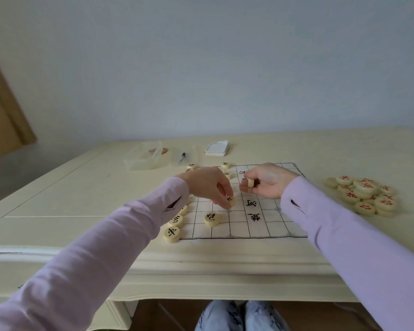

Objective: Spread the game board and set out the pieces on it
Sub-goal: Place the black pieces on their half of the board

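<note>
A white cloth game board [268,225] with a black grid lies spread on the cream table. My left hand [207,183] pinches a black-marked round piece [230,201] down on the board's middle left. My right hand [268,180] hovers over the board, holding another cream piece [250,182] on edge between the fingertips. Black-marked pieces [212,219] stand on the board's left side, with more [172,234] along its left edge and far end [225,165]. My left sleeve hides part of that row.
A heap of red-marked pieces [365,194] lies on the table right of the board. Behind the board are a clear plastic box [145,157] with its lid, a pen [182,158] and a small notepad [216,148]. The table's front edge [201,249] is close to my knees.
</note>
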Motion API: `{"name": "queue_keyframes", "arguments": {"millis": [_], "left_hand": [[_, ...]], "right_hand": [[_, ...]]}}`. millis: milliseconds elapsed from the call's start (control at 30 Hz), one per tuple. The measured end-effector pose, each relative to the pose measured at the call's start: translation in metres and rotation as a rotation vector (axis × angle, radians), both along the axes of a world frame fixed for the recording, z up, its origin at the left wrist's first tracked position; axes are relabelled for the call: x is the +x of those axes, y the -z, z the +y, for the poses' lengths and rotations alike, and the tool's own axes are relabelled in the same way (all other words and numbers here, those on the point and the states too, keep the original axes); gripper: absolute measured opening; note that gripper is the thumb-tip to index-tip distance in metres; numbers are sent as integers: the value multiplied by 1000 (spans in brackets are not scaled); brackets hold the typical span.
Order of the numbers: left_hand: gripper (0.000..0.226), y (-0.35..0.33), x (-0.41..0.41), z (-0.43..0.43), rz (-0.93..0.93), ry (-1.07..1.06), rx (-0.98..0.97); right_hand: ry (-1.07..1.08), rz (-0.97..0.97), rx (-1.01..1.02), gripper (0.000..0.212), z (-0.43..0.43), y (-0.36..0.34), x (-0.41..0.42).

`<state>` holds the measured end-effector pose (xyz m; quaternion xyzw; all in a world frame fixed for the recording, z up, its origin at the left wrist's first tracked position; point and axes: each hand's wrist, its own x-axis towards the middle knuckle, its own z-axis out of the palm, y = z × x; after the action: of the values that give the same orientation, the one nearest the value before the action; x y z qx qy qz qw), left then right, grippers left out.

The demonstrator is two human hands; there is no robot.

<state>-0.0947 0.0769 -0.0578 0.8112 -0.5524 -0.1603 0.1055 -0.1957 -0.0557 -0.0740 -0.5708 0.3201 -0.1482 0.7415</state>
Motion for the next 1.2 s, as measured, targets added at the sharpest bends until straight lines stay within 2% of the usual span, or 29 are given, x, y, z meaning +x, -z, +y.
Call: {"name": "queue_keyframes", "arguments": {"millis": [233,333,433,533,633,767,1000,1200], "left_hand": [[32,4,-5,2,-30,39,44],[34,6,-4,3,3,37,61],[29,1,2,7,8,9,-51],[19,0,5,13,46,-56,-226],[19,6,7,17,24,-100,-289],[15,12,7,22,53,-136,-369],[15,7,0,30,64,-142,-409],[17,6,-5,32,65,-129,-399]], "right_hand": [[-22,-39,-102,8,1,4,-11],[-30,-53,-191,24,3,7,-14],[-91,-29,-320,25,9,5,-20],[-209,20,-561,33,19,2,-26],[-334,106,-904,31,31,0,-30],[-508,166,-1096,38,44,-3,-37],[-614,242,-1189,41,62,-2,-52],[-615,265,-1209,43,69,2,-57]]}}
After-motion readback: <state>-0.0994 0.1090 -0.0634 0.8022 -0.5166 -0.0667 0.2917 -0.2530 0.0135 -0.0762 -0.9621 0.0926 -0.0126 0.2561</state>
